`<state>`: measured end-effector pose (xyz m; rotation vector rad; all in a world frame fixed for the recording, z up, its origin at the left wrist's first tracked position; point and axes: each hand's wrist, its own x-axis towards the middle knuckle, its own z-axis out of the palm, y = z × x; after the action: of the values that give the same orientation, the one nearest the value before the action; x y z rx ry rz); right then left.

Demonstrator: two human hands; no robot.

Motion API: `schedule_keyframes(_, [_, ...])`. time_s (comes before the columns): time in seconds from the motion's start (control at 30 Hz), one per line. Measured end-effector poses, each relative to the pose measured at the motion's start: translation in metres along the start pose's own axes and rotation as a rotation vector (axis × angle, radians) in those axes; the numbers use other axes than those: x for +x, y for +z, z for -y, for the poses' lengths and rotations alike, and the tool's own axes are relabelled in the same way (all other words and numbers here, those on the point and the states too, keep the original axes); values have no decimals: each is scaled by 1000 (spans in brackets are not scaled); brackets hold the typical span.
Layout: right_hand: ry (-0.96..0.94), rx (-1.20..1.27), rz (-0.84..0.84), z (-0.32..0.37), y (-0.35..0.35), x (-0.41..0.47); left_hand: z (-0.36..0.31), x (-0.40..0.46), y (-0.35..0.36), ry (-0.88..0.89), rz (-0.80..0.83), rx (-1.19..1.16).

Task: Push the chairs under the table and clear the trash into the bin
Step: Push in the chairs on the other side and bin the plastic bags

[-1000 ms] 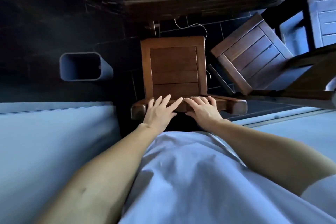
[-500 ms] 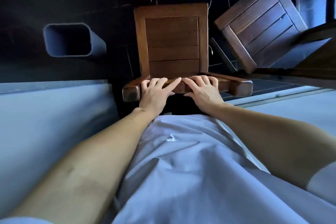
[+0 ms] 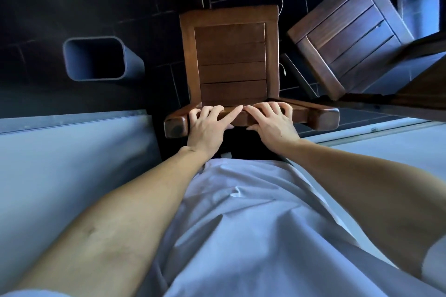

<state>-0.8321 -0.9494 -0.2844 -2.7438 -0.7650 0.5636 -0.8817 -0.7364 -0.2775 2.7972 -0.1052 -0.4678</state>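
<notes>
Head view: left hand and right hand, fingers curled over top rail of wooden chair, centre frame; grey bin left; second chair upper right.

Brown slatted wooden chair upright (second chair askew, right).
</notes>
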Motion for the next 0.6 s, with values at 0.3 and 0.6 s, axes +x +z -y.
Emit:
schedule_keyframes(0.3, [-30,-21,21,-16,-19,23,-5,25,-9,-38,-12,-7])
schedule_keyframes(0.6, [-61,-31,10,-25,-28,42,-3,44,-15,-38,-22,18])
